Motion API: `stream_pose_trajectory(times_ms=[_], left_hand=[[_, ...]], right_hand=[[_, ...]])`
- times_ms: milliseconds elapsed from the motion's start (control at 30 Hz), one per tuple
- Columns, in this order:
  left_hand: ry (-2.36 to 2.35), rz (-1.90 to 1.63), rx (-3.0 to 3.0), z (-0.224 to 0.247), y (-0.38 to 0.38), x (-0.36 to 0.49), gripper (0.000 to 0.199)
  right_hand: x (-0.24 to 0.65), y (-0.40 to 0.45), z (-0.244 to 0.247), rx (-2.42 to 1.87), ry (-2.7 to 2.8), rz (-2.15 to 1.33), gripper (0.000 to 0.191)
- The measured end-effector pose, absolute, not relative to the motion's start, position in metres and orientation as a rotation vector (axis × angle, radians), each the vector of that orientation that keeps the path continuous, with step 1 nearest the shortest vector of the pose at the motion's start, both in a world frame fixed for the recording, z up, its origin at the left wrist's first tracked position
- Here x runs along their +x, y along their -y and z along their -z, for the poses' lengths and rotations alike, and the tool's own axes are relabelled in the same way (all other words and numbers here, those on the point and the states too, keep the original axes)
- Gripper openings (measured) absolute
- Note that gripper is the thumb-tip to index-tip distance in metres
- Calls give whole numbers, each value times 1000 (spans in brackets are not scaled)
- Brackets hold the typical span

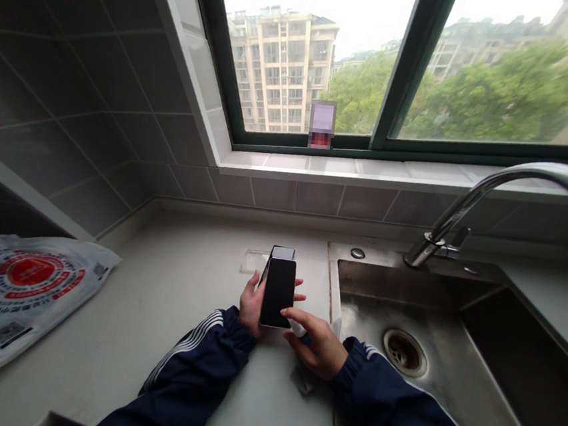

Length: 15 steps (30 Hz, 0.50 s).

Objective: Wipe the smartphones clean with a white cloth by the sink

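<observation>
A black-screened smartphone [279, 291] rests in my left hand [251, 307], which is wrapped round it from beneath, with fingertips showing past its right edge. My right hand [319, 343] has its index fingertip on the lower right of the screen. Between its fingers is a crumpled white tissue [295, 329], partly hidden by the hand. Just beyond the held phone, a second phone-like slab [283, 252] shows its top end; the rest is covered. A clear, flat rectangular piece [255, 261], perhaps a phone case, lies on the counter behind my left hand.
A steel sink [332, 271] with a curved tap [447, 215] is on the right. At the left lies a white plastic bag [31, 282] with red and black print. A small dark scrap [302, 379] is on the white counter [172, 276] below my right hand. A window is ahead.
</observation>
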<state>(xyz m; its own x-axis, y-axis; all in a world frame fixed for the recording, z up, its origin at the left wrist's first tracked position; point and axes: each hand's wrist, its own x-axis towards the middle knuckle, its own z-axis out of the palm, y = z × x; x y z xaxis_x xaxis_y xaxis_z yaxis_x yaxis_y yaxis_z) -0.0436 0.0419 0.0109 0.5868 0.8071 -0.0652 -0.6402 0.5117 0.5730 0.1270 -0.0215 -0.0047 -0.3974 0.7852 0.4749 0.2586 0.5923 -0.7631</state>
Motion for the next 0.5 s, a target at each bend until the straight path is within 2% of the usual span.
stream_pose_trajectory(times_ms=[200,400,500], left_hand=[[-369,-911,507,-11,-42,-44,75],[-359,-917,480,-12,-42,-45,76],[-368,-921,466,-13,-42,-45,76]], right_hand=[[126,22,6,-826,1960,-759,32],[127,23,10,-846,1956,-754,43],[127,22,8,-819,1973,-768,40]])
